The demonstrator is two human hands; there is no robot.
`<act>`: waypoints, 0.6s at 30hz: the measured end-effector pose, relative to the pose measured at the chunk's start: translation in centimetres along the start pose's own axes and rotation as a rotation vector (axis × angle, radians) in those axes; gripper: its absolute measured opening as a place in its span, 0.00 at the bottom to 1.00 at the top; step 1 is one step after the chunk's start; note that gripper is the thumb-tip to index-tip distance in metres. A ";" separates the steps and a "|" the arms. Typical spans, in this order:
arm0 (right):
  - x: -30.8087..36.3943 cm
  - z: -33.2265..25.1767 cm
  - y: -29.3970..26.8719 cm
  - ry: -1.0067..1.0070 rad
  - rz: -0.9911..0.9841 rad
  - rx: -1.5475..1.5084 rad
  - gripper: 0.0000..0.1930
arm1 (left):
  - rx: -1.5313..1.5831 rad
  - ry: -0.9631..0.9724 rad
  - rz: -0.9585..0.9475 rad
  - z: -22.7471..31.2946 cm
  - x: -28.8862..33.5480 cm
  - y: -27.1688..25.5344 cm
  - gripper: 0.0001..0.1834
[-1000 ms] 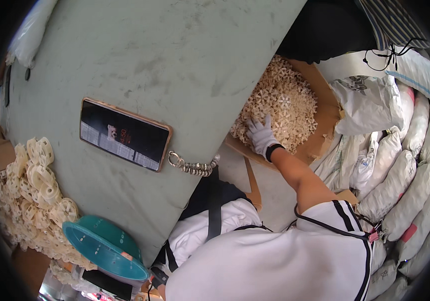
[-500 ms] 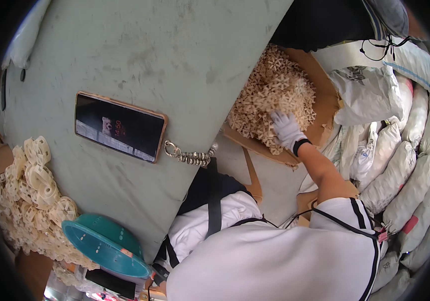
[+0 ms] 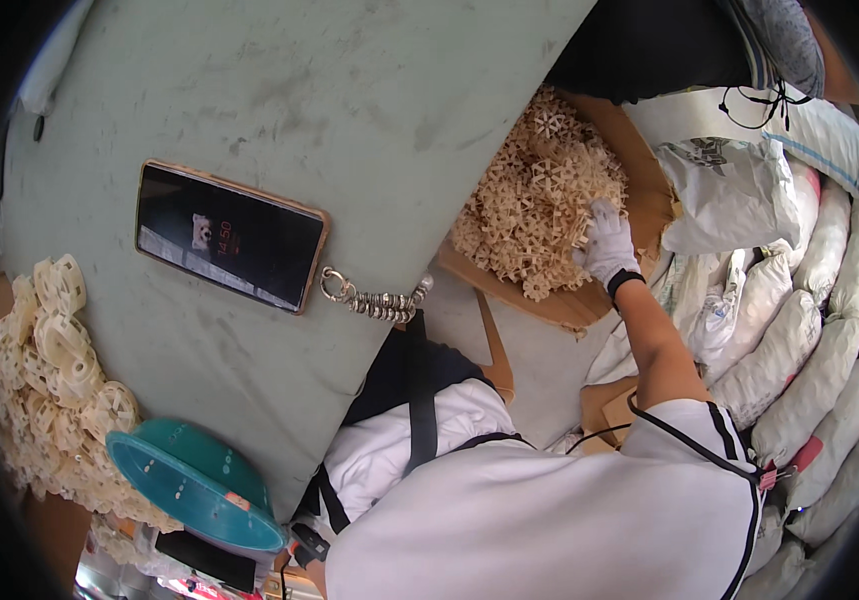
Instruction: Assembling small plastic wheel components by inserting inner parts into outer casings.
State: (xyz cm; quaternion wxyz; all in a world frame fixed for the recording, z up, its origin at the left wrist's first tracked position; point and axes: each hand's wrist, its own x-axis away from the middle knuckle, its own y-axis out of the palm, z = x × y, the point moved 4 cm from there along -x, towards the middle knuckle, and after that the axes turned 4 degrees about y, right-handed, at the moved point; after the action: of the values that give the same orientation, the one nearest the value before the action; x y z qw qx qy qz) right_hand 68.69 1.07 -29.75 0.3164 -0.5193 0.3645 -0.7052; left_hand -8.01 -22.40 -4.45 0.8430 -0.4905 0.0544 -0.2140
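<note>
Small cream star-shaped pieces (image 3: 539, 190), heaped in an open brown cardboard box (image 3: 654, 190) beside a flat grey-green table (image 3: 349, 110); right hand (image 3: 609, 243), white-gloved, on the heap's right edge, thumb apart from fingers; left hand (image 3: 293, 549), mostly hidden beside a round teal plastic basin (image 3: 189, 490), finger state cannot be told; rectangular dark-screened phone (image 3: 234, 238), lying on the table, silver beaded metal chain (image 3: 379, 304) just beside it

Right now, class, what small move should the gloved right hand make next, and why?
The gloved right hand should probably sweep left into the pale flower-shaped pieces: it lies at the heap's right edge, close to the wall of the cardboard box, and most of the pieces lie to its left.
</note>
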 end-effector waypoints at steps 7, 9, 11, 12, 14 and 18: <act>0.5 4.6 0.3 0.484 -0.059 -0.167 0.44 | 0.061 0.041 -0.053 -1.7 -0.1 -0.7 0.42; -0.4 7.9 3.2 0.569 -0.205 -0.291 0.47 | 0.081 0.047 -0.077 -2.4 0.1 -0.5 0.41; -1.3 7.9 3.0 0.535 -0.244 -0.367 0.46 | 0.097 0.049 -0.091 -3.3 0.8 -0.9 0.41; -1.9 7.3 2.8 0.558 -0.199 -0.473 0.46 | 0.107 0.050 -0.098 -3.7 1.2 -1.0 0.41; -3.0 6.1 3.1 0.585 -0.075 -0.554 0.47 | 0.137 0.060 -0.118 -4.3 1.1 -0.8 0.41; -3.5 1.3 1.4 0.623 0.236 -0.517 0.41 | 0.234 0.088 -0.129 -6.0 1.0 0.3 0.41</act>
State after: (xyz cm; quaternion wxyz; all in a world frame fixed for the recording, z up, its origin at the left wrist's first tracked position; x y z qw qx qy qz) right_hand 70.98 2.99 -32.39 0.1290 -0.2983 0.6646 -0.6728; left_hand -8.78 -27.50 -7.67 0.8756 -0.3816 0.0343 -0.2941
